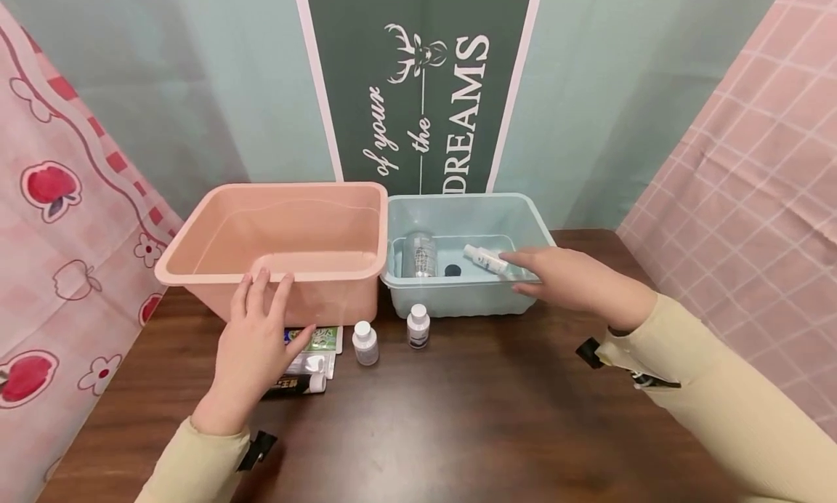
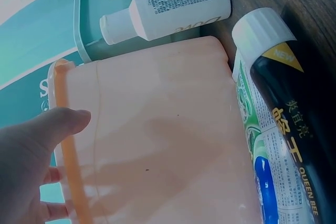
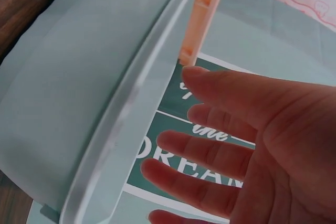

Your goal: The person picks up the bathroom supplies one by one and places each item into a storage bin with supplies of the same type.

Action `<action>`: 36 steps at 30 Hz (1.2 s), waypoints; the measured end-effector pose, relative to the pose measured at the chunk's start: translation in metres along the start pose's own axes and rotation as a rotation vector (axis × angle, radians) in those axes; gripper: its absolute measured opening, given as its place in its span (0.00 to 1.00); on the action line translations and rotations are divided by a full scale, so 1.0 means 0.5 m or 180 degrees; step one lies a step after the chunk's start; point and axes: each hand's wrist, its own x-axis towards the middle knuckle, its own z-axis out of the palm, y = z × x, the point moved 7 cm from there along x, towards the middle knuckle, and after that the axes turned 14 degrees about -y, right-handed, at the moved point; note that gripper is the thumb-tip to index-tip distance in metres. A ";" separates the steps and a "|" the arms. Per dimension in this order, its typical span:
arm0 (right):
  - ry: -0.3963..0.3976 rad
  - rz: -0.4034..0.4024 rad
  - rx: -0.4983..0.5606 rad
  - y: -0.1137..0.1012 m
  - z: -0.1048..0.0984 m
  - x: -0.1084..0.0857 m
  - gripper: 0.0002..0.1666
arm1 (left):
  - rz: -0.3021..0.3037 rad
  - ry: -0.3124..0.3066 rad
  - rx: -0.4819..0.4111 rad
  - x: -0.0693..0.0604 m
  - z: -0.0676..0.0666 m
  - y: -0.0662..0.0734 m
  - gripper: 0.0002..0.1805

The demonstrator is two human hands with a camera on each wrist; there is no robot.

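My left hand (image 1: 253, 350) lies over the front rim of the pink bin (image 1: 333, 299), fingers spread and relaxed. In the left wrist view the thumb of the left hand (image 2: 39, 150) is on the near side of the rim. My right hand (image 1: 569, 278) hovers over the front right rim of the blue bin (image 1: 458, 296), fingers extended and holding nothing; the right wrist view shows the right hand (image 3: 252, 140) with fingers apart. Inside the blue bin are a small white tube (image 1: 485, 259) near the right fingertips and a clear bottle (image 1: 420, 256).
Two small white-capped bottles, one (image 1: 365, 344) left of the other (image 1: 418, 328), stand before the bins. A black tube (image 1: 294, 384) and flat packages (image 1: 323, 339) lie on the dark table (image 1: 445, 430) by the left hand. Curtains hang behind and at both sides.
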 end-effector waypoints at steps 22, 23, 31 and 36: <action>-0.0120 -0.0286 0.0325 0.001 0.013 -0.018 0.31 | 0.0042 0.0203 -0.0035 -0.003 0.005 0.003 0.44; -0.0120 -0.0313 0.0318 0.000 0.014 -0.019 0.31 | 0.0043 0.0202 -0.0033 -0.002 0.004 0.003 0.43; -0.0134 -0.0423 0.0445 -0.011 0.017 -0.021 0.29 | 0.0072 0.0170 -0.0018 -0.003 0.004 0.005 0.44; -0.0091 -0.0472 0.0506 -0.015 0.021 -0.018 0.28 | 0.0074 0.0216 -0.0012 -0.001 0.002 0.003 0.44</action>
